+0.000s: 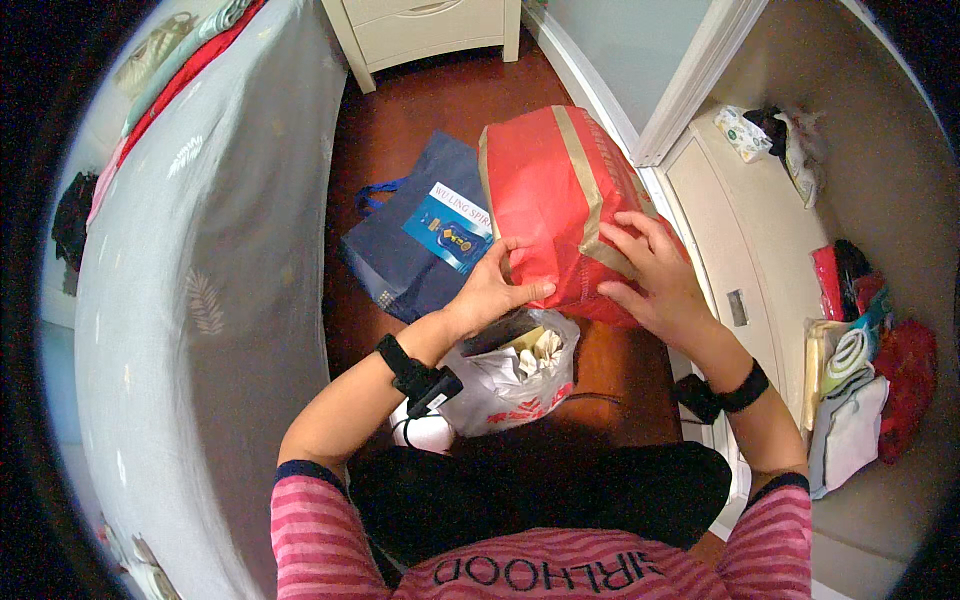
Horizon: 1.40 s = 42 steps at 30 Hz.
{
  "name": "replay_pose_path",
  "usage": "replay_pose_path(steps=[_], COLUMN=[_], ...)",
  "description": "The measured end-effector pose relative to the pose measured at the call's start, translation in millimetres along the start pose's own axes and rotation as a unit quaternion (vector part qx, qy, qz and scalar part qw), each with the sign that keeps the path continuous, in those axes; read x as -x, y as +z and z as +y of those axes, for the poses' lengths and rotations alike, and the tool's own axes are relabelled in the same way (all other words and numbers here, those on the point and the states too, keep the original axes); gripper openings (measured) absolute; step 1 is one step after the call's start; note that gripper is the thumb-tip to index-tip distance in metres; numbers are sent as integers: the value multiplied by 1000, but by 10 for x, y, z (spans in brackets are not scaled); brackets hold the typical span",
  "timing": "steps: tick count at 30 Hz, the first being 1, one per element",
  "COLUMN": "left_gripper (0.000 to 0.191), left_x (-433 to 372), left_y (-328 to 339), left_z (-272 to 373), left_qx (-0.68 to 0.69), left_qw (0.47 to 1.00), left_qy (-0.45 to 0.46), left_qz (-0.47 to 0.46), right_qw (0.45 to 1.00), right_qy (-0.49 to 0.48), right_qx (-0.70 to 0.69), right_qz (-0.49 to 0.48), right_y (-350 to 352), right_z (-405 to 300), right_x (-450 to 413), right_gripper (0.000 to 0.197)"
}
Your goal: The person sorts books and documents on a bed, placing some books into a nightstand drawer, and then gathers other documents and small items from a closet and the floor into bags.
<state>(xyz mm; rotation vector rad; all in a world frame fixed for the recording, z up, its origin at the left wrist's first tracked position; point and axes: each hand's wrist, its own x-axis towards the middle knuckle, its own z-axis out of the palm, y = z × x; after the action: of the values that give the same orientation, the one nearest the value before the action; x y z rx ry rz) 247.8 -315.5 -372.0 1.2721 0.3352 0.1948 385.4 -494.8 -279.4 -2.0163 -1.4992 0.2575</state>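
Observation:
A large red bag with gold trim point(536, 172) bulges in front of me above the floor. My left hand point(487, 289) grips its near left edge, with the thumb pressed on the red fabric. Against the near right side, by the gold stripe, rests my right hand point(660, 281), fingers spread. A dark blue paper bag point(397, 240) lies on its side to the left, partly hidden by the red one; it has a blue cord handle and a printed bottle picture. Below my hands, a white plastic bag point(517, 405) holds crumpled paper.
A bed with a pale grey cover point(240, 225) runs along the left. The legs of a cream cabinet point(437, 34) stand at the far end of the reddish-brown wooden floor point(450, 97). On the right are a white door frame point(697, 82) and folded cloths point(847, 427). A white object point(424, 435) sits beside the plastic bag.

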Motion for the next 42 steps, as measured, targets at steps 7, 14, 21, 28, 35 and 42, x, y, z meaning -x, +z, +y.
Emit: replay_pose_path(steps=[7, 14, 21, 28, 35, 42], left_gripper=[87, 94, 90, 25, 23, 80], left_x=[-52, 37, 19, 115, 267, 56], left_y=[80, 413, 606, 415, 292, 336], left_z=[-245, -25, 266, -78, -46, 315], left_qx=[-155, -263, -161, 28, -244, 29], left_qw=[973, 922, 938, 992, 966, 988], left_qy=[124, 210, 192, -20, 82, -34], left_qz=[117, 190, 238, 119, -35, -147], right_qw=[991, 973, 963, 975, 903, 883], right_qy=[-47, -9, -41, -126, 150, 313], right_qx=[24, -98, -119, -132, -184, -331], right_qz=[120, 211, 239, 123, 358, 112], right_y=[206, 299, 348, 401, -302, -178], right_z=[128, 113, 62, -8, 574, 758], right_x=[-49, 211, 257, 295, -268, -438], right_gripper=[25, 12, 9, 19, 51, 73])
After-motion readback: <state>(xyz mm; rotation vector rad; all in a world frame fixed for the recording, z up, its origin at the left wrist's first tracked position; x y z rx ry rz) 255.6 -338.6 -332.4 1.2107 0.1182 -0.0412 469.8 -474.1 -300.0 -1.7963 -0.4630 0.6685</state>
